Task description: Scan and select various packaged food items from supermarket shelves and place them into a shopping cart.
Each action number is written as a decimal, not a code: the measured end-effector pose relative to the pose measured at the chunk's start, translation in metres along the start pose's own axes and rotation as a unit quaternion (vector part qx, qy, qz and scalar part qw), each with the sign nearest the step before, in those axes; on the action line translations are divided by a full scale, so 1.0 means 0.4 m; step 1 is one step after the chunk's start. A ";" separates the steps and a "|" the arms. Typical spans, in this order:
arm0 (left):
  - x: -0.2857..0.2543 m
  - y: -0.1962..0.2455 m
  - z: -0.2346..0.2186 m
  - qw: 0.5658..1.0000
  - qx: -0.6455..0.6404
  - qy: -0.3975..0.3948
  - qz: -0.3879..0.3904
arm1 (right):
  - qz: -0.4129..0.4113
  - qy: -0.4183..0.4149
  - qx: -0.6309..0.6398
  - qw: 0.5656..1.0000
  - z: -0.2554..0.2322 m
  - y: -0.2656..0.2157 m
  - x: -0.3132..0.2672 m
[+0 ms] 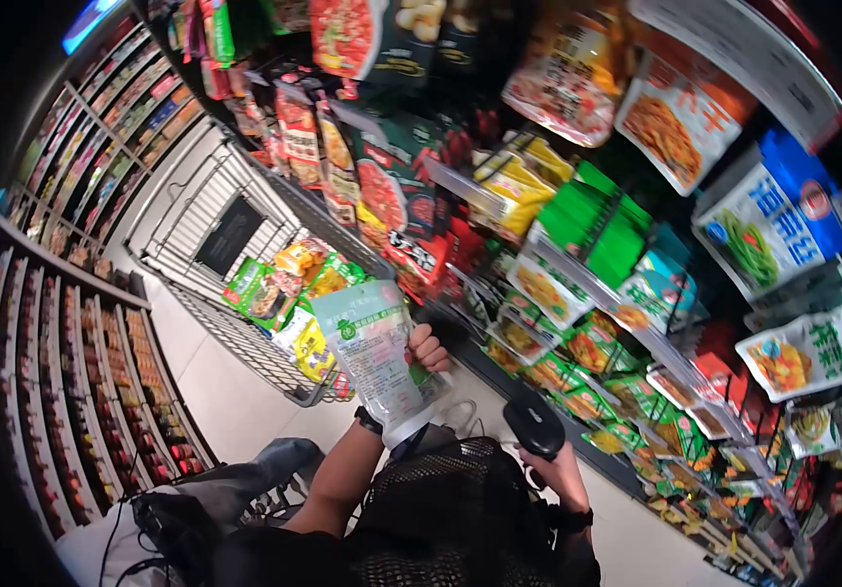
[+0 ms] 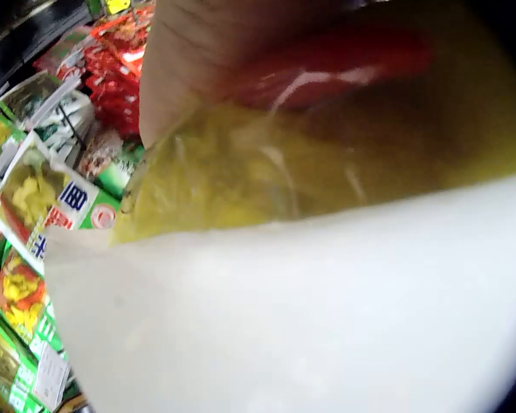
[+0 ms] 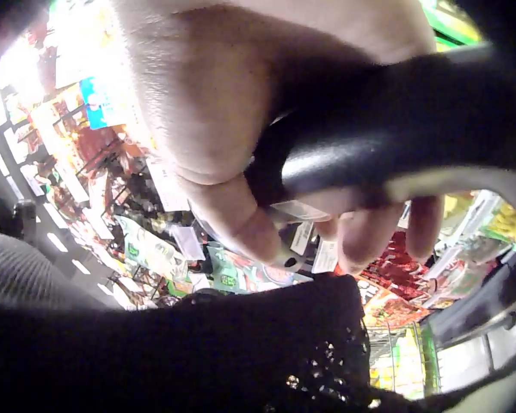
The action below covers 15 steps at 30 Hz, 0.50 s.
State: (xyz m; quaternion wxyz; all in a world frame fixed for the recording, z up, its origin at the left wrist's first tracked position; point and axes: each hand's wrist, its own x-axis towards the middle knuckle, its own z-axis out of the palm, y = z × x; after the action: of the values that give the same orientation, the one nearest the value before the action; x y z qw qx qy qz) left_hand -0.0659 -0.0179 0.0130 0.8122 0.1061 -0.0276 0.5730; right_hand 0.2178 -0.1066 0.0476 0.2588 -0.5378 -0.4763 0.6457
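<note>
My left hand (image 1: 428,349) grips a pickled-vegetable pouch (image 1: 367,338) by its side, fingers curled over the edge. The pouch's pale green and clear back, printed with small text, faces the head camera. In the left wrist view, yellow-green contents and a red pepper (image 2: 327,69) show through its film, above a broad white area. My right hand (image 1: 563,476) holds a black barcode scanner (image 1: 532,428) by the handle, low beside the shelves. The right wrist view shows its fingers wrapped round the dark handle (image 3: 361,138). Most of my left palm is hidden behind the pouch.
A wire shopping cart (image 1: 171,284) stands ahead on the left, with several bright food packets (image 1: 269,289) in it. Shelves of hanging pouches (image 1: 577,274) crowd the right side. Stocked shelves (image 1: 78,372) curve along the left, and pale floor tiles (image 1: 205,367) lie between.
</note>
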 end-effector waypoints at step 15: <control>-0.367 0.402 0.013 0.769 0.263 0.472 0.342 | 0.042 -0.004 0.002 0.999 -0.031 0.102 0.036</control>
State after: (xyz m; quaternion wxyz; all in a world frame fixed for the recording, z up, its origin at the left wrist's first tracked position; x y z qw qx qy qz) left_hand -0.2665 -0.1032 0.0162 0.4139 0.0156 0.4765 0.7755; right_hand 0.2327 -0.1069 0.0049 0.2303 -0.5545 -0.4528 0.6591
